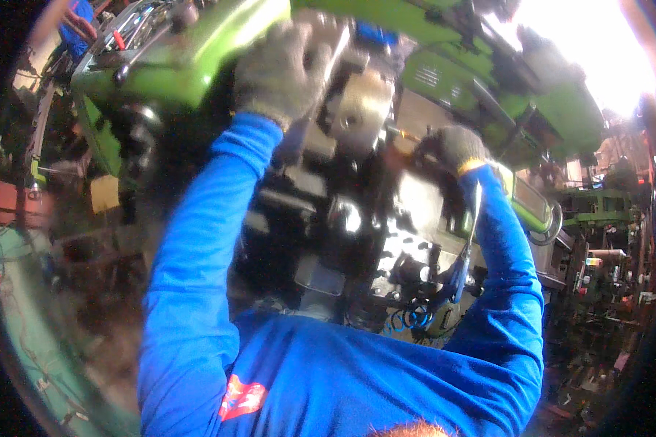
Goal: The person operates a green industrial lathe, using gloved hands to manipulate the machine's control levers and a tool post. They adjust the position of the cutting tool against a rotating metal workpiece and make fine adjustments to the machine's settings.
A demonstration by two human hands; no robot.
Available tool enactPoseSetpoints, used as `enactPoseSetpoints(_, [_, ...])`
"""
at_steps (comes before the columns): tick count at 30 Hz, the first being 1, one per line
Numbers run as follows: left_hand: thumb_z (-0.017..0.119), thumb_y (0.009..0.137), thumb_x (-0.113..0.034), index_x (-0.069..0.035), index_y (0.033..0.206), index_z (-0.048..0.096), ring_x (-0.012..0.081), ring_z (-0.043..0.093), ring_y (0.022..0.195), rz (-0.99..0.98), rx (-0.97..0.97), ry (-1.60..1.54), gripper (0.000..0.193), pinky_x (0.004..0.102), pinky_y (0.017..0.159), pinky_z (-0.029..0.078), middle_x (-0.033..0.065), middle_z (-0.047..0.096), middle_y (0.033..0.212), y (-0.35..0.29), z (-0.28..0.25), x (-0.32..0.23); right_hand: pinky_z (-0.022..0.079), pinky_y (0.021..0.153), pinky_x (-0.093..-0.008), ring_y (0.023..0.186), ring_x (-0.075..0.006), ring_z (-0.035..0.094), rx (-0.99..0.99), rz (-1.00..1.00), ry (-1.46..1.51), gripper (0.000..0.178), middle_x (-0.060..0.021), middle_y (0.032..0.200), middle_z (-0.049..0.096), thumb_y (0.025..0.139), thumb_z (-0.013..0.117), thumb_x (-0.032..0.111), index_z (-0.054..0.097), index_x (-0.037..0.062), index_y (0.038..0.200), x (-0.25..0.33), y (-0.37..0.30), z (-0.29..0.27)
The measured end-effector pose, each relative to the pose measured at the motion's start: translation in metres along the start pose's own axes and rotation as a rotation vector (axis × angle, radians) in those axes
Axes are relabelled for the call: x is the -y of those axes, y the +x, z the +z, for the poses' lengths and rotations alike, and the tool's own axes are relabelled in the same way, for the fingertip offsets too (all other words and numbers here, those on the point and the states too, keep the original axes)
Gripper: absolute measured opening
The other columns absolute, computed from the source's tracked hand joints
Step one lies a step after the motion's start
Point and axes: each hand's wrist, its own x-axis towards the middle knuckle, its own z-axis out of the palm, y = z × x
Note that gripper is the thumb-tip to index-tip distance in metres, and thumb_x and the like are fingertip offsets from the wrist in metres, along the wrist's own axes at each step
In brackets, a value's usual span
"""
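My left hand (280, 76), in a grey knitted work glove, reaches to the far side of a green lathe-like machine (229, 47). It is beside a long bright metal edge (329, 73); motion smears the fingers, so I cannot tell whether they grip it. Right of it sits a bare metal block (362, 109) with a round hole in its face. My right hand (455, 148), gloved too, is closed at the right of this block. A thin rod with an orange-yellow part (407, 135) points from its fingers toward the block; its kind is not clear.
Below my hands are dark machine slides and a shiny, chip-strewn metal part (408, 258). A blue coiled hose (410, 320) hangs near my body. Loose tools lie in a tray (135, 33) at the upper left. A green machine housing (444, 76) stands behind my right hand.
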Motion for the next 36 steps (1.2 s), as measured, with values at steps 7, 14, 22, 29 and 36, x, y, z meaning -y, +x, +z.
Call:
enactPoseSetpoints(7, [0.061, 0.091, -0.038, -0.006, 0.119, 0.063, 0.0383, 0.060, 0.113, -0.003, -0.007, 0.037, 0.043, 0.0465, 0.098, 0.048, 0.0211, 0.062, 0.123, -0.001, -0.001, -0.001, 0.054, 0.076, -0.0461, 0.085, -0.0348, 0.069, -0.074, 0.101, -0.003, 0.013, -0.0135, 0.088, 0.071, 0.083, 0.068, 0.032, 0.078, 0.0293, 0.091, 0.002, 0.001, 0.004])
enactPoseSetpoints(14, [0.061, 0.091, -0.038, -0.006, 0.118, 0.063, 0.0379, 0.060, 0.113, 0.023, -0.040, 0.051, 0.042, 0.0467, 0.097, 0.048, 0.0199, 0.062, 0.122, -0.002, 0.005, 0.000, 0.055, 0.078, -0.0458, 0.088, -0.0348, 0.069, -0.105, 0.060, 0.062, 0.012, -0.0128, 0.092, 0.071, 0.083, 0.069, 0.029, 0.075, 0.0220, 0.091, 0.011, -0.011, -0.003])
enactPoseSetpoints(22, [0.061, 0.091, -0.037, -0.007, 0.118, 0.063, 0.0367, 0.060, 0.114, 0.032, -0.042, 0.058, 0.040, 0.0457, 0.097, 0.049, 0.0188, 0.062, 0.122, -0.001, 0.005, -0.002, 0.055, 0.083, -0.0459, 0.097, -0.0354, 0.069, 0.037, 0.133, 0.107, 0.025, -0.0159, 0.102, 0.072, 0.085, 0.067, 0.033, 0.071, 0.0138, 0.101, 0.008, -0.006, 0.000])
enactPoseSetpoints(29, [0.062, 0.093, -0.031, -0.004, 0.118, 0.063, 0.0352, 0.059, 0.115, 0.110, -0.034, 0.060, 0.037, 0.0433, 0.100, 0.047, 0.0191, 0.062, 0.123, 0.000, 0.005, -0.008, 0.056, 0.077, -0.0486, 0.091, -0.0367, 0.070, -0.085, 0.107, 0.127, 0.031, -0.0172, 0.093, 0.072, 0.085, 0.067, 0.038, 0.071, 0.0078, 0.092, 0.008, -0.011, 0.004])
enactPoseSetpoints(36, [0.059, 0.096, -0.028, -0.002, 0.120, 0.061, 0.0363, 0.055, 0.118, 0.134, 0.010, 0.034, 0.036, 0.0431, 0.103, 0.043, 0.0199, 0.059, 0.125, -0.003, -0.001, -0.007, 0.053, 0.086, -0.0452, 0.100, -0.0347, 0.066, -0.306, 0.237, 0.459, 0.035, -0.0169, 0.103, 0.068, 0.089, 0.063, 0.038, 0.068, 0.0055, 0.101, -0.002, -0.043, 0.007])
